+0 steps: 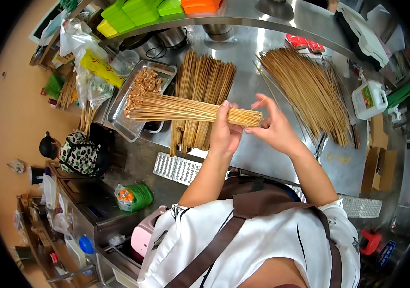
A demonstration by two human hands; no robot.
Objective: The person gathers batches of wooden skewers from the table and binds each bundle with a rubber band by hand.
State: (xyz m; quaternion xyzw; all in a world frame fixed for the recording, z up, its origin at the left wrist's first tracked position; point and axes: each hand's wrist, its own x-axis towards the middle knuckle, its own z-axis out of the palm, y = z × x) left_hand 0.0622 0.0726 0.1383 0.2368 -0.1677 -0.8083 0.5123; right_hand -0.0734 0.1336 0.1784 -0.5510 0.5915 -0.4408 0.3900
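Note:
My left hand is wrapped round a bundle of thin wooden skewers, held level above the steel table. The bundle's far ends carry small brown pieces and reach over a metal tray of similar brown pieces. At the bundle's near end is my right hand, fingers curved and apart, with what looks like a thin band stretched at the fingertips. Beneath the bundle lies a pile of skewers. Another large pile of skewers spreads out to the right.
A raised steel shelf crosses the back, holding green and orange containers. Red packets lie near it. A white jug stands at the right edge. Plastic bags hang at left. A person sits at lower left.

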